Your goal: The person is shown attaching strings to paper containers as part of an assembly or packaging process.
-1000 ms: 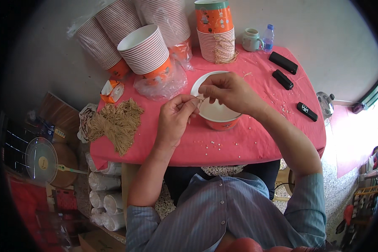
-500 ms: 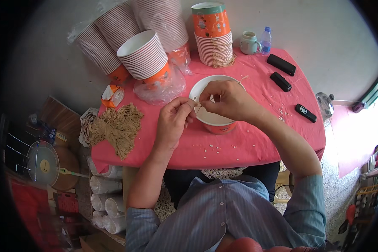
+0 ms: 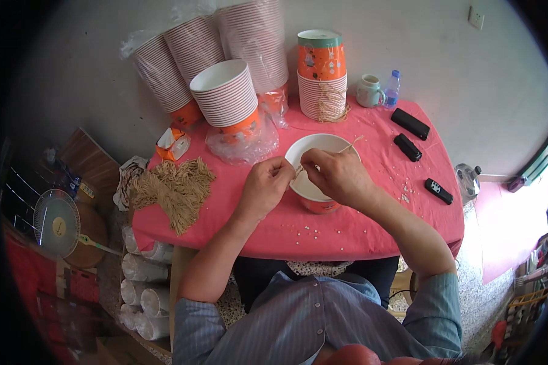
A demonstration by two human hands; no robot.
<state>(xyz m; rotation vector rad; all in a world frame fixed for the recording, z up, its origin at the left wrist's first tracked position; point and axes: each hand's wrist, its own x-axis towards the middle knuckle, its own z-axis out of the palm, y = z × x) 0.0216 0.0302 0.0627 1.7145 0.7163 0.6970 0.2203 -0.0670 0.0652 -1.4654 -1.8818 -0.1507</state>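
L hand (image 3: 266,185) grip: pinched on tan twine strand (image 3: 296,173); R hand (image 3: 338,173) grip pinched on same. Strand's over 9 o'clock rim of orange paper bucket (image 3: 320,207), approx ctr of red-clothed surface (image 3: 380,228). Rel. to bucket: twine bundle (image 3: 176,191) 9 o'clock, paper bucket stack (image 3: 316,96) 12, loose white beads (image 3: 307,231) 6.

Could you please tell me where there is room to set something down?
Bare tablecloth lies between the tan string bundle and left hand, and between the open paper bucket and smaller black object. The back left is crowded with stacked buckets.
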